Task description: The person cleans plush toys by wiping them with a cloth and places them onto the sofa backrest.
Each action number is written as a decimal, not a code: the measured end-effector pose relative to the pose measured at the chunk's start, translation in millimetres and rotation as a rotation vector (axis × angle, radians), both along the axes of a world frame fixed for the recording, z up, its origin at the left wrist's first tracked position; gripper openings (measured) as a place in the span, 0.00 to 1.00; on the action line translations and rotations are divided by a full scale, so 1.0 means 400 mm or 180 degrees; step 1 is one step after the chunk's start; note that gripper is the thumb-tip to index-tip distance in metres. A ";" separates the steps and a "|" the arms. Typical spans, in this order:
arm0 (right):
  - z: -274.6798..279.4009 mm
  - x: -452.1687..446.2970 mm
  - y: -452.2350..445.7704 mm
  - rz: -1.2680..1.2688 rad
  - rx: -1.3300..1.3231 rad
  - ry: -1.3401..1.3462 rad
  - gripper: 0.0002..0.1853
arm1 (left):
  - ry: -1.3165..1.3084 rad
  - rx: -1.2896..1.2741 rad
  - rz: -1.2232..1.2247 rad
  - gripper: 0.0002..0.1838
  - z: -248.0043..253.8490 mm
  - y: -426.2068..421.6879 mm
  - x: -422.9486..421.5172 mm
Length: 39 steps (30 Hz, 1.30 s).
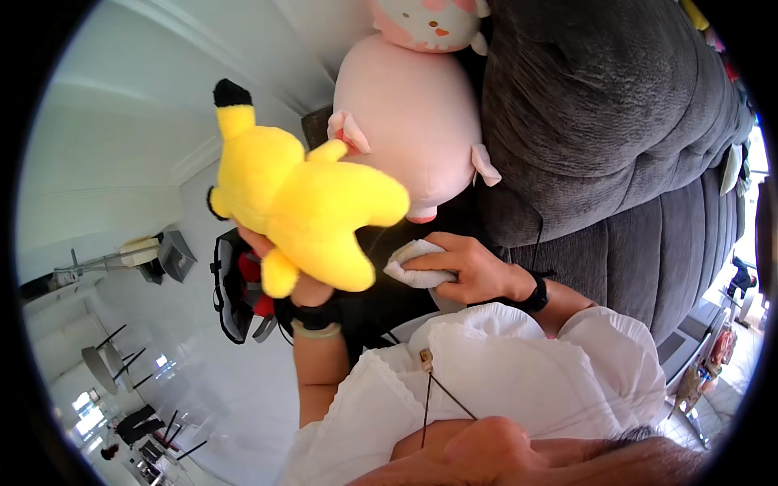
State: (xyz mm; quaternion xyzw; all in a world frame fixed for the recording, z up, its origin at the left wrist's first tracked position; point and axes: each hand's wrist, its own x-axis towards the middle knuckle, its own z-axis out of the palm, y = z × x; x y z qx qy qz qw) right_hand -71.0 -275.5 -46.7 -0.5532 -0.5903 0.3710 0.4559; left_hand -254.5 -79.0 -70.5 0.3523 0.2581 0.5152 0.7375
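My left hand (311,290) is closed around a yellow plush toy (279,182) with black-tipped ears, held up at the left and lying sideways in the air. Most of the fingers on that hand are hidden behind the plush. Lower and to the right, my right hand (478,266) grips a folded white cloth (417,264), apart from the yellow toy. Just beyond both hands sits a large pink plush pig (405,113). A pink and white plush (429,23) with a small orange beak rests past it.
A dark grey sofa (600,121) with thick cushions fills the right. Down at the left, an open black bag (231,300) with red inside stands on the pale floor (235,389). A white wall (130,105) runs along the left, and a stool (101,368) is farther off.
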 end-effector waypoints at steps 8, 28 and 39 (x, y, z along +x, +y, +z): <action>0.001 0.033 0.005 -0.0420 -0.0126 -0.0180 0.27 | 0.0993 0.1490 0.0548 0.32 0.176 0.089 0.005; -0.004 0.068 0.009 -0.0269 -0.0094 -0.0876 0.29 | 0.1862 0.3964 0.0568 0.62 0.176 0.039 0.545; 0.020 0.135 0.036 -0.0257 -0.0256 -0.0276 0.18 | 0.1797 0.3244 -0.0423 0.61 0.176 0.095 0.449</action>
